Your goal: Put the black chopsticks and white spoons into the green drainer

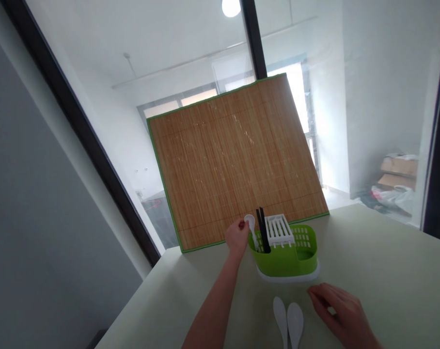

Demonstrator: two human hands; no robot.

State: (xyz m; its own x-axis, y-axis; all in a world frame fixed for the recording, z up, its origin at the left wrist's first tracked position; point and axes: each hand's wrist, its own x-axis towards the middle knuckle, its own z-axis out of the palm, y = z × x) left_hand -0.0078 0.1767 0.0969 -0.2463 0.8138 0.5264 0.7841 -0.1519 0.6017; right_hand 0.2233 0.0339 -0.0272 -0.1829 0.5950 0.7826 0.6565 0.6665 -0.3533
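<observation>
At the left end of the green cutlery holder (278, 261), my left hand (237, 236) pinches a white spoon (250, 223) by its bowl. The spoon's handle points down into the holder's left compartment. Black chopsticks (262, 230) stand upright in the same end, just right of the spoon. A white slotted rack (279, 230) sits over the middle of the holder. My right hand (341, 310) is near the table's front, thumb and fingertips brought together with nothing visible between them. Two white rice paddles or large spoons (295, 320) lie left of it, their lower ends cut off.
A bamboo mat (238, 160) with green edging leans against the glass behind the holder. The pale table (380, 261) runs along the window. Beyond the glass are cardboard boxes (400, 167) and plastic bags.
</observation>
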